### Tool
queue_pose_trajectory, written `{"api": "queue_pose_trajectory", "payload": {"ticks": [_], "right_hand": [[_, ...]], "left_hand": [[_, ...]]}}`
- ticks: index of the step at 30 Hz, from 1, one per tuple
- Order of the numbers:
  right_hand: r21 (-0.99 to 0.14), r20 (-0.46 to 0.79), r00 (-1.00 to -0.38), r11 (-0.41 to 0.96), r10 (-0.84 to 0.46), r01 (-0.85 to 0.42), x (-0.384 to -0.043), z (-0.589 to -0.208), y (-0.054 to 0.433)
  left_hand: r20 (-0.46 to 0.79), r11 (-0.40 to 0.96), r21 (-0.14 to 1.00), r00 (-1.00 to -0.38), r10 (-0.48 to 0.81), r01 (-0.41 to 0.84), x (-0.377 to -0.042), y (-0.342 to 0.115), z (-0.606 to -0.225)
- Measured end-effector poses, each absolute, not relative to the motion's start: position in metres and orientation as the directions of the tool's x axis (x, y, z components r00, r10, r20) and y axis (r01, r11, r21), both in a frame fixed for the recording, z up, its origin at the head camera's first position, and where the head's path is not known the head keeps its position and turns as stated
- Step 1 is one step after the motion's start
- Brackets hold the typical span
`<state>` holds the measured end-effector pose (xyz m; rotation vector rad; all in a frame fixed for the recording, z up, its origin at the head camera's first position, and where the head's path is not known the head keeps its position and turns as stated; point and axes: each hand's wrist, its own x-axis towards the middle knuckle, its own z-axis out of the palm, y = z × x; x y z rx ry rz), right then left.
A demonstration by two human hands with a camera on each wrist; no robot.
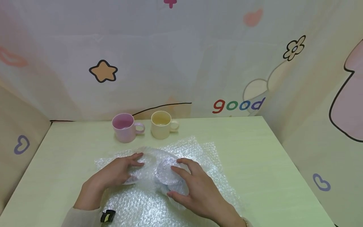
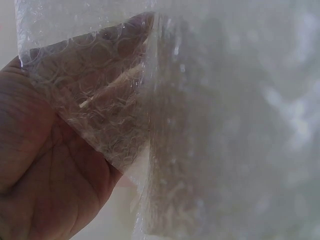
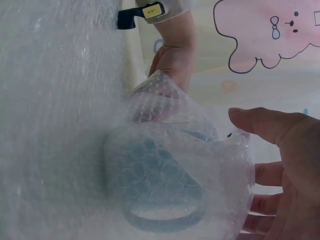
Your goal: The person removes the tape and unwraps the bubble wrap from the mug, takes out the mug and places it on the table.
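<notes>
A blue mug (image 3: 160, 175) stands inside clear bubble wrap (image 1: 141, 205), its handle showing through the layers. My left hand (image 1: 116, 171) holds a flap of the wrap on the mug's left, with fingers over it and the thumb lower. Through that flap, the left wrist view shows part of the hand (image 2: 55, 165); the fingertips are hidden. Over the top of the wrapped bundle my right hand (image 1: 198, 189) arches with spread fingers. In the right wrist view its fingers (image 3: 267, 202) touch the wrap's upper end, and the thumb stands apart from it.
A pink mug (image 1: 124, 130) and a yellow mug (image 1: 160, 127) stand side by side at the back of the pale green table (image 1: 269, 173), handles to the right. A black strap piece (image 1: 108, 216) with a yellow label is at my left sleeve. Printed cloth (image 1: 181, 63) hangs behind.
</notes>
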<state>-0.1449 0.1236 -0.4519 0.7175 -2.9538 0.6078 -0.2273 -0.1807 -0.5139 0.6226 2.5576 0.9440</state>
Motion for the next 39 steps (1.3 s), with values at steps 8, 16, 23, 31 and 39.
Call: {"api": "queue_pose_trajectory", "payload": {"ticks": [8,16,23,31,39], "right_hand": [[-0.378,0.154,-0.887,0.803,-0.436,-0.461,-0.142,-0.452,0.125],[-0.43,0.196,-0.88,0.768,-0.434,-0.474,-0.138,-0.448,0.133],[-0.465,0.219,-0.876,0.743,-0.43,-0.481,-0.134,-0.442,0.149],[-0.492,0.19,-0.9,0.756,-0.391,-0.432,-0.127,-0.44,0.167],[-0.52,0.194,-0.9,0.738,-0.389,-0.431,-0.123,-0.438,0.178]], "left_hand": [[-0.181,0.69,0.676,-0.849,0.497,0.26,-0.225,-0.182,-0.517],[-0.175,0.685,0.678,-0.846,0.504,0.267,-0.223,-0.184,-0.518],[-0.16,0.671,0.688,-0.843,0.513,0.278,-0.228,-0.184,-0.517],[-0.16,0.675,0.675,-0.834,0.527,0.297,-0.228,-0.181,-0.514],[-0.173,0.691,0.664,-0.841,0.512,0.285,-0.226,-0.182,-0.514]]}}
